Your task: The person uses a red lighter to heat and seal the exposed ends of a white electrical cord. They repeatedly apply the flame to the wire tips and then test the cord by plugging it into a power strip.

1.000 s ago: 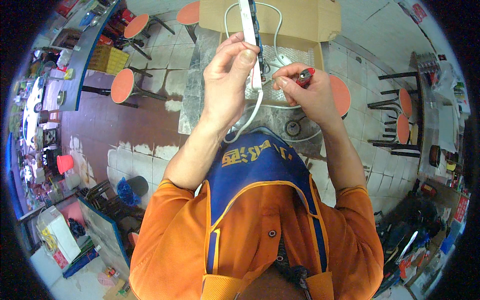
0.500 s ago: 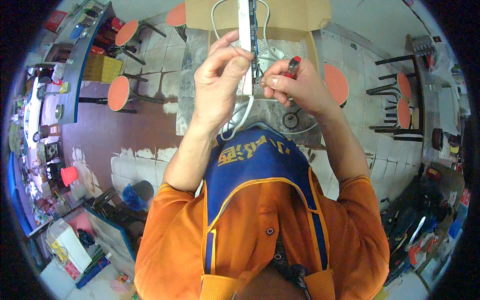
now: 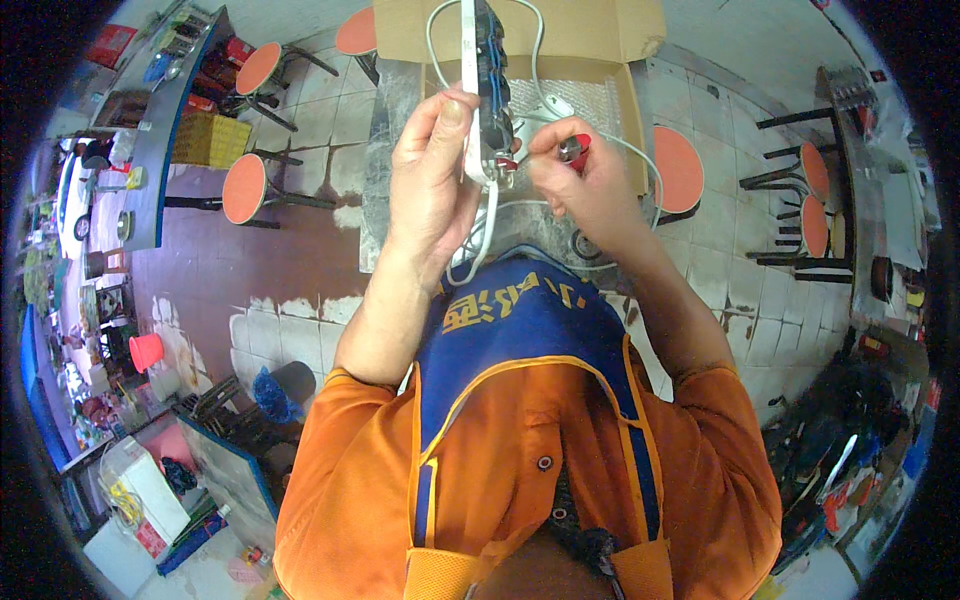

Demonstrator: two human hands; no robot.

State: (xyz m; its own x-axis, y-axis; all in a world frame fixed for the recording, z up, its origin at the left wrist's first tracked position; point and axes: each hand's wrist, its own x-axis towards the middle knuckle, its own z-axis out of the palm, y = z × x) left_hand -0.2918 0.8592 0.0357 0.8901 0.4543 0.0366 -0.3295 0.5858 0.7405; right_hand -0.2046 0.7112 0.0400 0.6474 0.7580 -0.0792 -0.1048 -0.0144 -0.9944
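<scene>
My left hand (image 3: 430, 165) is closed around the lower end of a long white power strip (image 3: 469, 60), held upright. Its open side faces right and shows black inner parts (image 3: 492, 85) with blue wires. A white cable (image 3: 487, 235) runs out of its near end and loops down by my apron. Just right of that end is my right hand (image 3: 590, 190), its thumb and forefinger pinched together. A red-handled tool with a dark end (image 3: 575, 150) sticks up from its grip. The tool's tip and anything tiny in the pinch cannot be made out.
Under my hands stands a grey table (image 3: 385, 200) bearing an open cardboard box (image 3: 630, 110) with bubble wrap inside. A round dark object (image 3: 583, 244) lies near its front edge. Orange stools (image 3: 677, 170) (image 3: 244, 188) stand on both sides.
The power strip has turned, showing more of its black insides and blue wires, and shifted slightly left. My left grip has slid around it. My right hand has turned, tilting the red tool.
</scene>
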